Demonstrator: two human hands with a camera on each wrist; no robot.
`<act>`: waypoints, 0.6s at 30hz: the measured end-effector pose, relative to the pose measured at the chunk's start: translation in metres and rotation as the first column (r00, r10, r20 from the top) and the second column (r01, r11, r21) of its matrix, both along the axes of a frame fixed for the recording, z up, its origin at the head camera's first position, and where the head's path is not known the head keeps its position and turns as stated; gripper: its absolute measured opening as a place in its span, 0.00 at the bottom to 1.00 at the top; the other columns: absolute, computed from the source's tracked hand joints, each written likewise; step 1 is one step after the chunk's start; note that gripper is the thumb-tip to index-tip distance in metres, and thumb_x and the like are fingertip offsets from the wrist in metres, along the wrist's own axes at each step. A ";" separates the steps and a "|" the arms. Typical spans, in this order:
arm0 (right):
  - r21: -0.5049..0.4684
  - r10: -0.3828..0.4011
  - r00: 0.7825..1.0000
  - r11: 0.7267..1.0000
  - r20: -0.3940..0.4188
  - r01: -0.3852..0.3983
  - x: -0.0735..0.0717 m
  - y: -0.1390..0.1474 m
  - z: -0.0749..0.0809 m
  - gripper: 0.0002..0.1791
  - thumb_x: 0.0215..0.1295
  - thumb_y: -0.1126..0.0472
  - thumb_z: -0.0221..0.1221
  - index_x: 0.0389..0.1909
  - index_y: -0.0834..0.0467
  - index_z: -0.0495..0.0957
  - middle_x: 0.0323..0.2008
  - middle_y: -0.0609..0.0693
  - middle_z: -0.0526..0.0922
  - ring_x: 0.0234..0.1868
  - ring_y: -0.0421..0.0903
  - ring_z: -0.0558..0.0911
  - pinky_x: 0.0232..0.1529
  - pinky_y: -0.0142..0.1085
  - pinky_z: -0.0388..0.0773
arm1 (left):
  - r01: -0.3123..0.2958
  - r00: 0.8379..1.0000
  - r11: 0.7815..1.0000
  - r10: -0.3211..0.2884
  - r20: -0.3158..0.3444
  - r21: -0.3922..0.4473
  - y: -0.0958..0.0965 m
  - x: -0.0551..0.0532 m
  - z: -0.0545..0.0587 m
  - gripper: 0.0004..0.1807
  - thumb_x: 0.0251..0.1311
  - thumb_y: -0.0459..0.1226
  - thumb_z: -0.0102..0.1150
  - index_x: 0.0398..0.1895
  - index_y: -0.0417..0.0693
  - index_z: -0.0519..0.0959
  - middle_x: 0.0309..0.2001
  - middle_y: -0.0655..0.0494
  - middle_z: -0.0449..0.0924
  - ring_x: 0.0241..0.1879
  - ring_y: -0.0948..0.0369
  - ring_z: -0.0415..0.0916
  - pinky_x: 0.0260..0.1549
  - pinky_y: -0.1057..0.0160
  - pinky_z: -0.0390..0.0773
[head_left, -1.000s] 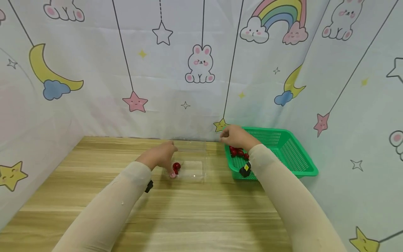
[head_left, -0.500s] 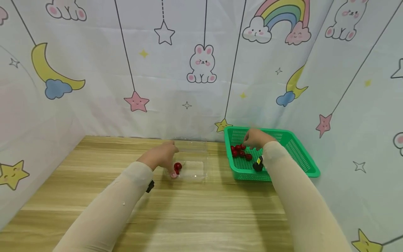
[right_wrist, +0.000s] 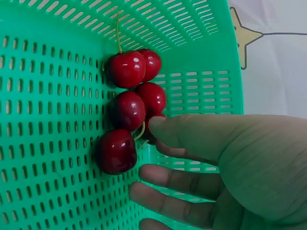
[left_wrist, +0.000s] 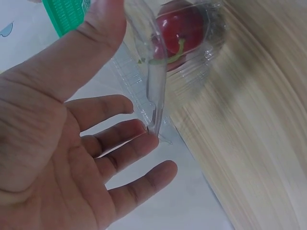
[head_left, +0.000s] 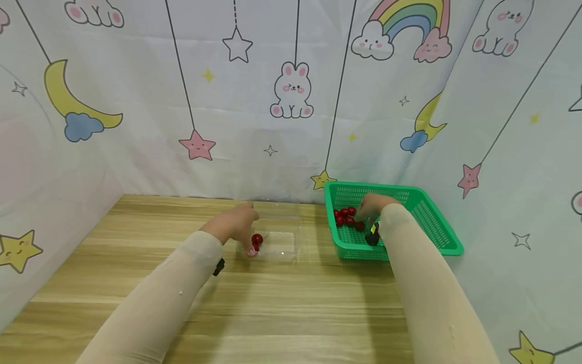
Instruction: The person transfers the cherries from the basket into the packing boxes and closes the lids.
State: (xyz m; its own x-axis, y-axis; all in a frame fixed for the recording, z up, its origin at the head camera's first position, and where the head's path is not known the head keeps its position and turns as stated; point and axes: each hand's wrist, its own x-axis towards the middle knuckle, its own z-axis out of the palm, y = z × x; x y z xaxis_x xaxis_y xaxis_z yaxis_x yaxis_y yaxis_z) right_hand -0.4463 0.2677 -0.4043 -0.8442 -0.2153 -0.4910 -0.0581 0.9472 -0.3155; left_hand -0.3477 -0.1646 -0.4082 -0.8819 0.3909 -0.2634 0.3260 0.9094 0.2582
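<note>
My left hand (head_left: 234,223) is at the left side of a clear plastic box (head_left: 279,248) with its lid raised. In the left wrist view the thumb overlaps the box wall, and the loosely spread fingers (left_wrist: 139,146) meet its edge. Inside, red cherries (head_left: 257,238) lie at the left end, one with a green stem (left_wrist: 180,50). My right hand (head_left: 372,205) reaches down into a green basket (head_left: 338,247). Its thumb and forefinger pinch a cherry (right_wrist: 149,136), which the thumb partly hides. The other fingers extend below. Several more cherries (right_wrist: 127,69) cluster beside it.
The wooden table (head_left: 273,308) runs up to a printed cloth (head_left: 236,111) at the back. A second stretch of cloth (head_left: 518,212) borders the basket on the right. The basket's slotted wall (right_wrist: 201,91) rises around the right hand.
My right hand has moved right from over the basket's left rim, then down into the basket to the cherries. The left hand stays at the plastic box.
</note>
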 end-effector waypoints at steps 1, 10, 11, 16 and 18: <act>0.003 -0.004 1.000 1.000 -0.002 0.004 -0.001 0.000 0.000 0.11 0.83 0.53 0.68 0.47 0.56 0.94 0.64 0.60 0.91 0.53 0.55 0.95 0.60 0.55 0.92 | -0.002 1.000 1.000 0.002 0.000 -0.001 0.000 0.000 0.000 0.59 0.45 0.49 0.97 0.80 0.36 0.77 0.74 0.37 0.74 0.75 0.40 0.75 0.76 0.38 0.80; 0.084 -0.034 0.999 0.996 0.007 0.034 0.000 -0.003 -0.009 0.11 0.79 0.50 0.70 0.49 0.51 0.95 0.57 0.54 0.93 0.53 0.53 0.90 0.49 0.49 0.92 | 0.006 1.000 1.000 -0.006 0.006 -0.017 0.002 0.001 0.002 0.58 0.45 0.49 0.97 0.79 0.35 0.78 0.71 0.38 0.75 0.74 0.41 0.76 0.76 0.40 0.80; 0.092 -0.024 1.000 0.995 0.002 0.024 0.001 -0.003 -0.009 0.11 0.79 0.50 0.70 0.49 0.51 0.95 0.56 0.55 0.93 0.53 0.54 0.90 0.49 0.50 0.92 | 0.008 1.000 1.000 -0.008 0.004 -0.020 0.002 0.001 0.002 0.58 0.45 0.49 0.97 0.79 0.35 0.78 0.71 0.38 0.75 0.73 0.41 0.77 0.76 0.40 0.81; 0.102 -0.034 0.999 0.994 -0.007 0.035 0.003 -0.004 -0.012 0.10 0.77 0.50 0.70 0.41 0.52 0.92 0.50 0.54 0.92 0.48 0.55 0.89 0.46 0.50 0.90 | 0.002 1.000 1.000 -0.001 0.006 -0.023 0.003 0.001 0.004 0.59 0.44 0.48 0.97 0.79 0.35 0.78 0.70 0.39 0.75 0.73 0.41 0.77 0.76 0.40 0.81; 0.109 -0.031 0.999 0.994 -0.007 0.032 0.004 -0.005 -0.012 0.11 0.77 0.50 0.70 0.38 0.52 0.90 0.48 0.53 0.92 0.45 0.54 0.88 0.43 0.48 0.88 | -0.002 1.000 1.000 0.002 0.008 -0.029 0.003 0.001 0.004 0.58 0.44 0.49 0.97 0.79 0.36 0.78 0.70 0.39 0.75 0.73 0.41 0.77 0.76 0.40 0.81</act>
